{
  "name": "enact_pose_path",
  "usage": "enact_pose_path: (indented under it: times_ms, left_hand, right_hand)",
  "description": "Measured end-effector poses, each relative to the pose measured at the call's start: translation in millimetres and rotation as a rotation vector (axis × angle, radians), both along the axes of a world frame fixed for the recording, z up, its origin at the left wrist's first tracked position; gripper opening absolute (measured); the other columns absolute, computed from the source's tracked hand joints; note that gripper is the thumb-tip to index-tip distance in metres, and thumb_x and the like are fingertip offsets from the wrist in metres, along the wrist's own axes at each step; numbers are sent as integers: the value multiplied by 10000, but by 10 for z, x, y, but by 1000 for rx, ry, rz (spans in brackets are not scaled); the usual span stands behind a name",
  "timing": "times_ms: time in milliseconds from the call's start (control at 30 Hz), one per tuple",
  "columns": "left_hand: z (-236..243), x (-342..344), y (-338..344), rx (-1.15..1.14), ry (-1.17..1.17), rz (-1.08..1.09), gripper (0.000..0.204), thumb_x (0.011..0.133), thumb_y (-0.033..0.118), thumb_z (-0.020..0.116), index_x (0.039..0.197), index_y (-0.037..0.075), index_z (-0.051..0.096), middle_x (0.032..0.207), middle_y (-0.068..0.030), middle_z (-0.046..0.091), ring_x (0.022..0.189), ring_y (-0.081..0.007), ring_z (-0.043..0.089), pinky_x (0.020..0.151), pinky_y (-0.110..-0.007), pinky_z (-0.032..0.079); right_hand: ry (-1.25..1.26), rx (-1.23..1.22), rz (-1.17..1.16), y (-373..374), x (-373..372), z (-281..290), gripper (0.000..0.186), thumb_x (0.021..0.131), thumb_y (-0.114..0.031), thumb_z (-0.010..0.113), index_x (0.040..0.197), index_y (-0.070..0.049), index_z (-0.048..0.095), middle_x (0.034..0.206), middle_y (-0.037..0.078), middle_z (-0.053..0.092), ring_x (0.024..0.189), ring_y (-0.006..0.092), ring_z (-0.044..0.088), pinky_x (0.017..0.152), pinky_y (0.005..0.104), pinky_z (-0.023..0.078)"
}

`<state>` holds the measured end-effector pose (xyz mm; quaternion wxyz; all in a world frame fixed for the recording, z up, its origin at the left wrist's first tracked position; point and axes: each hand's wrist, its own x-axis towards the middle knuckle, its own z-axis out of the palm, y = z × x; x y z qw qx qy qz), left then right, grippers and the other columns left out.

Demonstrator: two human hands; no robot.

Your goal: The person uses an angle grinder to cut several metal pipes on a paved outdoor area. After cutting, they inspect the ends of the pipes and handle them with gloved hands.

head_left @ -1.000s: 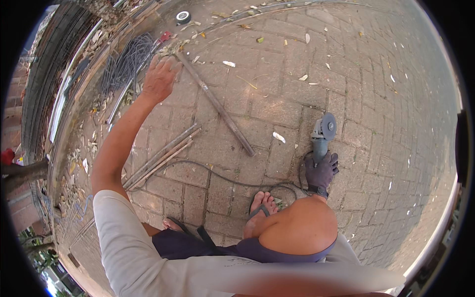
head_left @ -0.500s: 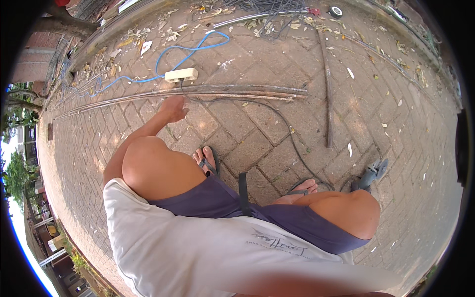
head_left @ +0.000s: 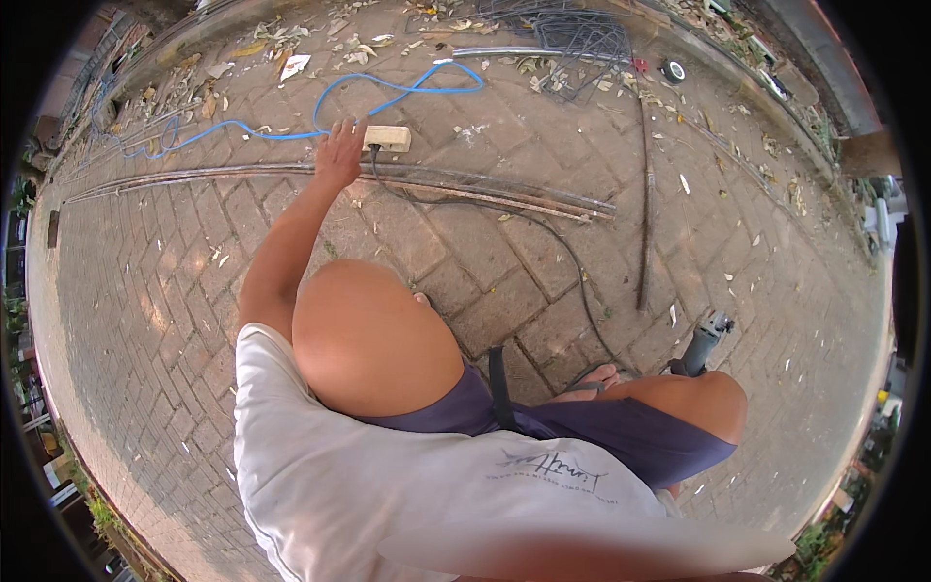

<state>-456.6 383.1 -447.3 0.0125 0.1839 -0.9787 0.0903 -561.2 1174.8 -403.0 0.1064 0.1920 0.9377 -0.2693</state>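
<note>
My bare left hand (head_left: 339, 155) reaches forward with fingers apart beside the cream power strip (head_left: 393, 138), holding nothing visible. A black cord (head_left: 582, 267) runs from that strip toward my right foot. A blue cable (head_left: 436, 89) loops behind it. Several thin rusty pipes (head_left: 524, 199) lie just below the strip, under my left forearm's line. My gloved right hand (head_left: 687, 365), mostly hidden behind my right knee, grips the grey angle grinder (head_left: 711, 333) on the paving. A longer single pipe (head_left: 645, 223) lies lengthwise to the grinder's upper left.
Behind are a tangle of dark wire (head_left: 572, 34), a silver tube (head_left: 495, 52), a tape roll (head_left: 673, 71) and dry leaves along a concrete curb (head_left: 795, 126). A trunk (head_left: 863, 153) stands at the far right. My bent knees and sandalled feet occupy the foreground.
My view has swung left, bringing the power strip and blue cable in. My left hand has moved from the single pipe to beside the strip. The grinder remains at my right.
</note>
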Motion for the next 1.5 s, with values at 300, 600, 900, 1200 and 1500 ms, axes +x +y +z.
enact_pose_path:
  times_ms: [300,600,900,1200,1500]
  left_hand:
    - [-252,-476,-472,115,-228,121,533,838,214,740,1335,137,564,1319,-123,643,1219,-340,630,976,-551,500]
    - [1725,-831,-1203,787,670,510,376,805,237,795,1081,7,682,958,-147,729,828,-283,726,675,-416,586]
    - [3618,-334,-821,1331,1055,748,381,888,165,731,1242,102,605,1146,-61,678,1053,-225,677,804,-472,621]
    - [7096,623,-1919,1053,1618,635,437,859,156,789,1270,118,645,1171,-69,701,1060,-222,701,690,-407,656]
    - [9749,1655,-3544,556,1510,428,452,849,97,821,1260,10,654,1189,-108,698,1051,-223,712,809,-347,653]
  right_hand:
    - [123,-451,55,-859,103,217,485,590,-54,766,1037,42,604,819,85,642,668,171,621,559,331,491]
    - [-69,-234,333,-1145,-427,1133,414,651,-92,803,984,-6,573,844,80,621,726,181,614,633,346,530]
    - [-154,-208,384,-1415,-790,3337,511,626,-106,842,1020,7,537,870,101,636,736,207,619,659,370,529]
    - [-56,-160,688,-2321,-1598,6064,599,628,-160,839,1098,39,525,843,132,660,725,232,654,646,388,540]
    - [115,-210,846,-4698,-2229,7487,429,666,-143,809,986,-11,556,809,84,619,684,194,612,609,359,497]
